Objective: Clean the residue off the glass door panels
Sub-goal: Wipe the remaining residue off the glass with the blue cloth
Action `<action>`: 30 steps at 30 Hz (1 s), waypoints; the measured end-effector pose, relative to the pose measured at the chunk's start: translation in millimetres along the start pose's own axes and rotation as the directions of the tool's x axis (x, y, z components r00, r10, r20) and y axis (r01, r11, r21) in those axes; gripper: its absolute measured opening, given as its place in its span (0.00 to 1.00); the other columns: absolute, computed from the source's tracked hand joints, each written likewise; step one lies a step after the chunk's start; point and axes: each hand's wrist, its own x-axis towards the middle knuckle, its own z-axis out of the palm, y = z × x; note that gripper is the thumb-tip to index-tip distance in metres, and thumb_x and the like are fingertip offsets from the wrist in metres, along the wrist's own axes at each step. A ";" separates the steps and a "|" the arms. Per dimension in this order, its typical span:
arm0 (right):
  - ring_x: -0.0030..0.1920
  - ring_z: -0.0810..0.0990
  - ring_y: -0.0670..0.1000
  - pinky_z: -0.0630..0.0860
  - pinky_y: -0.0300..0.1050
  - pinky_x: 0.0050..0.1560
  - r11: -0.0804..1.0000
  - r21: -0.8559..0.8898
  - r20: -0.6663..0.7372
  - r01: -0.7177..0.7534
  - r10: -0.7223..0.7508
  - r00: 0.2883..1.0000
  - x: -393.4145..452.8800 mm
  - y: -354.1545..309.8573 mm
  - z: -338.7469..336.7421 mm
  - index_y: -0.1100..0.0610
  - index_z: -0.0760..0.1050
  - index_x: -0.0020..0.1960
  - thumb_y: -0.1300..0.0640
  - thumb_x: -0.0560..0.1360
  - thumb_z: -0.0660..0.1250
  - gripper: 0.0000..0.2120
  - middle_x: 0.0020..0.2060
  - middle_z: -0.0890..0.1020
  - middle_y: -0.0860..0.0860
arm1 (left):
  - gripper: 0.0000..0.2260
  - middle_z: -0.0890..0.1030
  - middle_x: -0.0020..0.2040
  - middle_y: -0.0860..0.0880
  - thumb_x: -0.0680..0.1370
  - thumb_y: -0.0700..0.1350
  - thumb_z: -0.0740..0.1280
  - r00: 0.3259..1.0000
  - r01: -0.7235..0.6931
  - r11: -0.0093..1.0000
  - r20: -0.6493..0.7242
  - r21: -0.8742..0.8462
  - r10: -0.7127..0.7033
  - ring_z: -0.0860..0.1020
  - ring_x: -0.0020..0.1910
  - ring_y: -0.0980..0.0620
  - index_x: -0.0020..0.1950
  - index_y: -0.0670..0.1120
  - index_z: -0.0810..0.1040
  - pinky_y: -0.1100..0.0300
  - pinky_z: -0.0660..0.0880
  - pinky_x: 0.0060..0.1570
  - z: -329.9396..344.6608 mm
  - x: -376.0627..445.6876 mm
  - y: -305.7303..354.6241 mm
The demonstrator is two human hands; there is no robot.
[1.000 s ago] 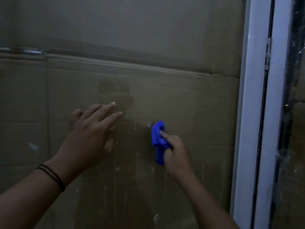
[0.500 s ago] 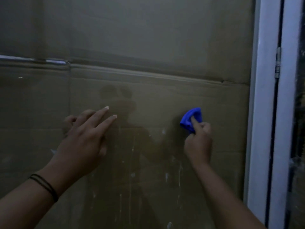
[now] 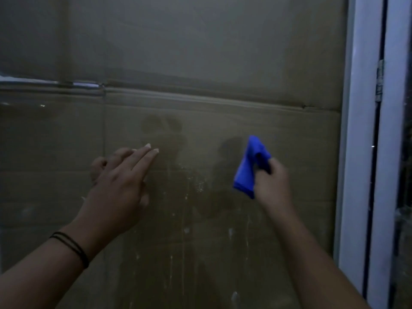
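Wiping at mid-height on the large clear glass door panel [image 3: 200,63], which fills the view and shows brown cardboard sheeting [image 3: 223,36] behind it; right hand [image 3: 273,186] has its fingers curled round a bunched bright-blue cloth [image 3: 248,168] and holds it against the pane, cloth lying up and to the left of the knuckles, its long axis running steeply from lower left to upper right; left hand [image 3: 118,186] is spread wide, fingers straight and pointing up-right, apparently resting flat on the glass as a brace and carrying nothing; a thin black band [image 3: 71,248] sits on that wrist. Key relation: the remaining residue, pale whitish specks and vertical drip streaks [image 3: 198,186], lies between the two hands and mostly below them, the streaks running straight down the pane toward the bottom edge of the view; the cloth is just beside the upper specks, to their right, so the right hand is both the nearer one and the one equipped; the left hand sits near the same patch on its other side. Judgement: next stroke wants to go leftward and downward from the cloth's position, along the streaks rather than across them; the left hand may need to shift off if the wipe travels far left. White door frame [image 3: 361,152] stands well to the right of the cloth, with a small metal hinge [image 3: 379,81] higher up; glass above the hands reads hazy but free of obvious specks, though dim light limits certainty.
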 end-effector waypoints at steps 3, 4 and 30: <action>0.43 0.75 0.57 0.66 0.45 0.42 0.983 -0.179 -0.306 -0.029 -0.027 0.952 21.1 16.6 -39.3 0.59 0.75 0.43 0.69 0.71 0.57 0.10 0.42 0.77 0.61 | 0.30 0.76 0.66 0.43 0.63 0.38 0.62 1.000 -0.004 1.000 0.018 -0.010 0.004 0.73 0.60 0.39 0.67 0.41 0.74 0.55 0.61 0.58 -0.3 1.1 0.6; 0.45 0.76 0.59 0.66 0.44 0.43 0.971 -0.236 -0.328 -0.047 -0.034 0.944 25.0 22.2 -44.6 0.62 0.77 0.48 0.70 0.71 0.56 0.12 0.46 0.76 0.63 | 0.30 0.77 0.65 0.43 0.62 0.38 0.62 1.000 -0.007 1.000 0.024 -0.003 0.007 0.74 0.59 0.39 0.66 0.41 0.75 0.55 0.60 0.57 -1.0 1.4 1.2; 0.42 0.76 0.59 0.67 0.46 0.41 0.993 -0.107 -0.284 -0.054 0.021 0.959 -14.3 -22.4 10.2 0.62 0.76 0.47 0.63 0.75 0.61 0.06 0.40 0.77 0.58 | 0.24 0.77 0.62 0.45 0.69 0.47 0.61 0.986 0.116 0.992 -0.117 -0.049 -0.121 0.71 0.61 0.44 0.65 0.43 0.74 0.47 0.65 0.56 -19.9 -27.7 -27.8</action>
